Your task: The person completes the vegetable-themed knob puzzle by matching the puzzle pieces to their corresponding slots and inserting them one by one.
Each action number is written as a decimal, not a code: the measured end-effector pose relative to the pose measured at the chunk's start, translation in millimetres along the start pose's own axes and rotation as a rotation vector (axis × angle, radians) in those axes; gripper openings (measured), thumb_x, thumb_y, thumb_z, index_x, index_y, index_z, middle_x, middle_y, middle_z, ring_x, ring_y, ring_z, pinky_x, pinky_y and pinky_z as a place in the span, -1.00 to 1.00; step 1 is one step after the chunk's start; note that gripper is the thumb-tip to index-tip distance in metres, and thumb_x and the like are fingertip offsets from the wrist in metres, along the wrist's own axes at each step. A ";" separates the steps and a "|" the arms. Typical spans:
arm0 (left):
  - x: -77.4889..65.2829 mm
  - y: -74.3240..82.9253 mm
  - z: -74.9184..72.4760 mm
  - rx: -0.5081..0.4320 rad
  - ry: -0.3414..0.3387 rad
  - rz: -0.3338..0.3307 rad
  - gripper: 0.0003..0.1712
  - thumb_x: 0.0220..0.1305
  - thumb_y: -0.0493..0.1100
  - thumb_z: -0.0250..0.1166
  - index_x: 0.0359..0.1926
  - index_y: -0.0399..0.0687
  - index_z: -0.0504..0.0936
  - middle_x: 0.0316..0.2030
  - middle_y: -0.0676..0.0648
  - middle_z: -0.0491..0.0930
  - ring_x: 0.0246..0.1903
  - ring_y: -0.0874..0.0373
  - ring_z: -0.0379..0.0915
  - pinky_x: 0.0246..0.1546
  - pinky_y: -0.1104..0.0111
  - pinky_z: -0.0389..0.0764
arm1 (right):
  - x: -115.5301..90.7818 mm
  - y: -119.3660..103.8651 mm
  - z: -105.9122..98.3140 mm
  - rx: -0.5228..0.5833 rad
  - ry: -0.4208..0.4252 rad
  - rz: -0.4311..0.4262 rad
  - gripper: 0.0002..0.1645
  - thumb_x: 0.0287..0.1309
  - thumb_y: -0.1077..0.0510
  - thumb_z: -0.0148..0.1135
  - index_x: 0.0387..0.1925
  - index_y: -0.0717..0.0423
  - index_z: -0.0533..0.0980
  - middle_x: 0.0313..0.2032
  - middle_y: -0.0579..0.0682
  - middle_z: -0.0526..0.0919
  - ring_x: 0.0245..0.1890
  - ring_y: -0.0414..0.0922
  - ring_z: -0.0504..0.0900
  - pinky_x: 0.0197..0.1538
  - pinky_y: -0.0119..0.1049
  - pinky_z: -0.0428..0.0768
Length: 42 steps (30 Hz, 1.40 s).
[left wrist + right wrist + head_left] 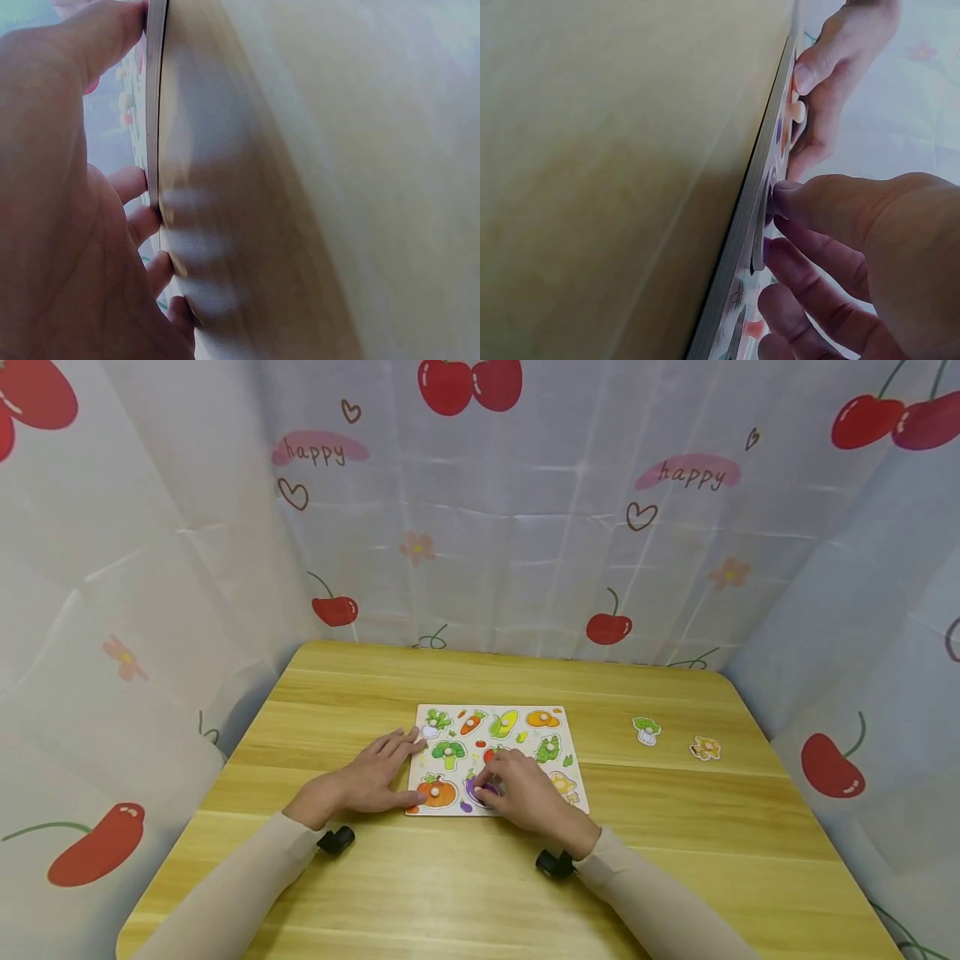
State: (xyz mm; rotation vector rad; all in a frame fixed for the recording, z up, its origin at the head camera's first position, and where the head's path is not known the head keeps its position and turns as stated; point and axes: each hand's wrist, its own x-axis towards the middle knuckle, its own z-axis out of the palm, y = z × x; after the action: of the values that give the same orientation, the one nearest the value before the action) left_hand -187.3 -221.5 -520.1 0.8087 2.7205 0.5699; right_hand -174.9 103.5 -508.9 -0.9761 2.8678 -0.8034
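A wooden vegetable puzzle board (447,811) lies flat on the table in the head view. My right hand (528,789) is over its lower middle, pinching the purple eggplant piece (471,787) between thumb and fingers. In the right wrist view, the edge of that eggplant piece (759,240) stands slightly tilted at the board's face; how far it is seated I cannot tell. My left hand (367,775) rests with spread fingers on the board's left edge, its thumb near the pumpkin piece (437,792). Part of the tomato piece (491,753) is hidden by my right hand.
To the right of the board lie two loose pieces, a leafy green vegetable (646,731) and a yellow mushroom (706,748). Several knobbed pieces sit in the board, including broccoli (448,753) and corn (504,724). A cherry-print curtain (495,527) surrounds the wooden table (420,885).
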 end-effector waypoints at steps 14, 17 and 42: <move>0.9 1.6 -6.4 0.004 0.012 0.001 0.17 0.67 0.39 0.36 0.86 -0.26 0.14 0.90 -0.39 -0.04 0.87 -0.51 -0.13 0.83 -0.42 0.03 | 4.1 -0.8 -4.6 0.033 -0.024 0.006 -0.94 0.47 0.14 0.65 -0.11 0.03 0.92 -0.24 -0.11 0.73 -0.28 -0.25 0.51 -0.18 -0.37 0.52; 1.5 1.5 -7.2 0.001 0.007 -0.004 0.18 0.66 0.40 0.35 0.87 -0.23 0.13 0.90 -0.38 -0.05 0.87 -0.51 -0.14 0.83 -0.43 0.03 | 4.9 -0.8 -5.8 0.050 -0.026 0.011 -0.94 0.47 0.15 0.65 -0.10 0.04 0.92 -0.23 -0.10 0.73 -0.27 -0.24 0.55 -0.17 -0.37 0.54; -5.0 1.5 2.1 -0.013 -0.013 -0.025 0.23 0.65 0.48 0.31 0.90 -0.17 0.07 0.93 -0.31 -0.11 0.89 -0.47 -0.19 0.84 -0.43 0.00 | -20.9 39.8 -32.3 0.041 0.152 0.092 -0.89 0.40 0.14 0.70 -0.09 -0.01 0.89 -0.11 -0.05 0.84 -0.10 -0.06 0.78 0.01 -0.20 0.74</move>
State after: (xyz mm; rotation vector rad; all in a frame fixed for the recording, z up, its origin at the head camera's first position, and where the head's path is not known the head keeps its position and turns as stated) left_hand -181.7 -222.5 -520.7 0.7715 2.7085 0.5738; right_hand -186.0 157.4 -502.7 -0.8056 2.9834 -0.9640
